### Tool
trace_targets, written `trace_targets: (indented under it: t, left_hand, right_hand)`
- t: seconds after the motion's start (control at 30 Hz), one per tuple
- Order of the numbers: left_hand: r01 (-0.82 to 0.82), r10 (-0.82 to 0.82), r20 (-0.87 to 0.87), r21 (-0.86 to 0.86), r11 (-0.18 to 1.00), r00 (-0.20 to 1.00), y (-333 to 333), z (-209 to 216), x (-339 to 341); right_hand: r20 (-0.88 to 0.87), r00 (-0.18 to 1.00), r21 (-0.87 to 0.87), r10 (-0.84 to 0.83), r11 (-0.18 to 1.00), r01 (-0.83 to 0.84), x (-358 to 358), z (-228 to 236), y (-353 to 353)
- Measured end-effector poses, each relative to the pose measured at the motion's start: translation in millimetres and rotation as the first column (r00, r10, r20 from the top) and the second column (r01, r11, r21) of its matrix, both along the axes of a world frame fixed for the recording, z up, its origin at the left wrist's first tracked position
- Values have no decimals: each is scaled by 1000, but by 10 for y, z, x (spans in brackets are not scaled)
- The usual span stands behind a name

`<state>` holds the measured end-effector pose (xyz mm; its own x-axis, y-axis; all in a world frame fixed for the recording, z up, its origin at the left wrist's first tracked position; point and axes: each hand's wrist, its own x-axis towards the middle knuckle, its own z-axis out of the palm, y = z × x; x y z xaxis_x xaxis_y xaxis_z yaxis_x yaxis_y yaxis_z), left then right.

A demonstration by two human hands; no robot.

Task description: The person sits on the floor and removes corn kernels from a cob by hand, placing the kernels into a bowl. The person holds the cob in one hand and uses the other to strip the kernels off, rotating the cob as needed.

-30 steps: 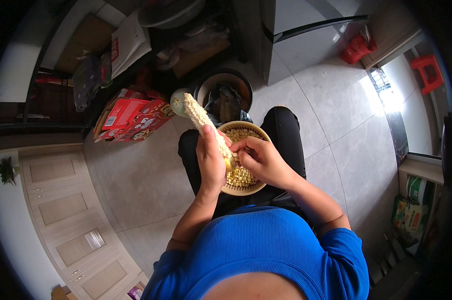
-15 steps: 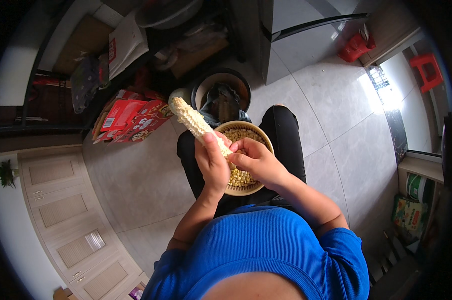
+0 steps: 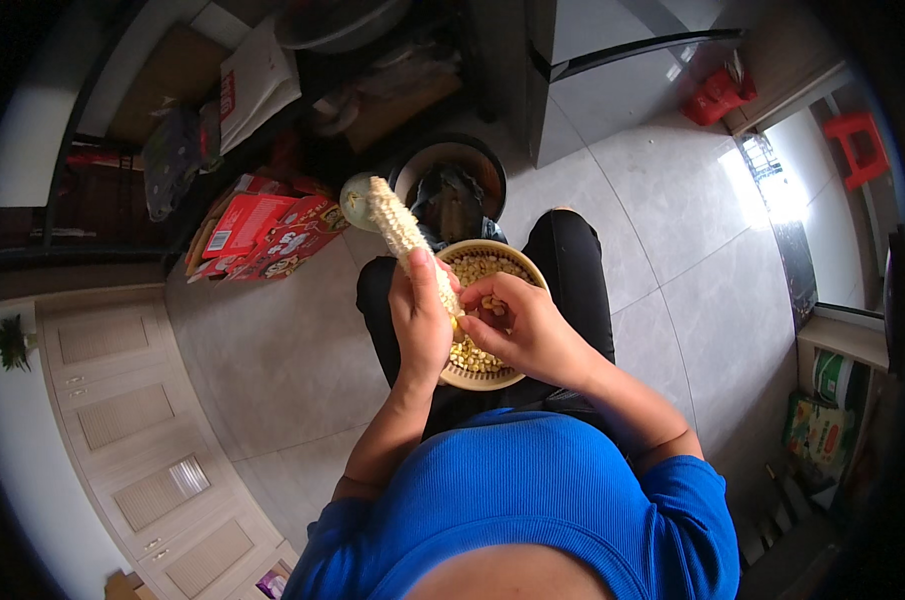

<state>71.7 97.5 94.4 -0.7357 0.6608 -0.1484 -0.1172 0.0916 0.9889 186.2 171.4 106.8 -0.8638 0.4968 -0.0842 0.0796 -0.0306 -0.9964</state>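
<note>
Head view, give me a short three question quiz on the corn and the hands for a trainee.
1. True or false: the left hand holds the corn cob.
2. Where does the bowl of kernels rest? A) on the floor B) on the person's lap C) on a table
3. Fill in: the right hand is over the ____.

Key: 1 true; 2 B; 3 bowl.

The corn cob [image 3: 405,232] is pale yellow, the kernels [image 3: 478,270] in the tan bowl [image 3: 524,262] golden. Blue shirt [image 3: 533,500], black trousers [image 3: 571,260], red boxes [image 3: 263,232], light grey floor tiles [image 3: 273,360].
</note>
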Motion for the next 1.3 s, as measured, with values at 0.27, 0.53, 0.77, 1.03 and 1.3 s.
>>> trace_targets:
  t: [0.27,0.53,0.77,1.03,1.3]
  left_hand:
    - [18,-22,-40,-109,994,999,19,-87,8]
    - [14,-7,139,-45,999,990,3,-135,-34]
    - [-28,-32,530,104,994,847,-33,-190,-106]
    - [-99,-51,640,196,976,767,-129,-257,-222]
    - [-141,39,554,142,980,832,-162,-287,-259]
  right_hand:
    - [-30,999,104,-41,994,44,-6,-122,-23]
    - [-60,997,-237,-49,971,33,-10,-277,-59]
    - [-129,983,-444,-133,894,63,-76,-330,-104]
    - [1,991,-345,-133,930,125,6,-424,-54]
    - [9,996,112,-89,990,87,-42,-856,-153]
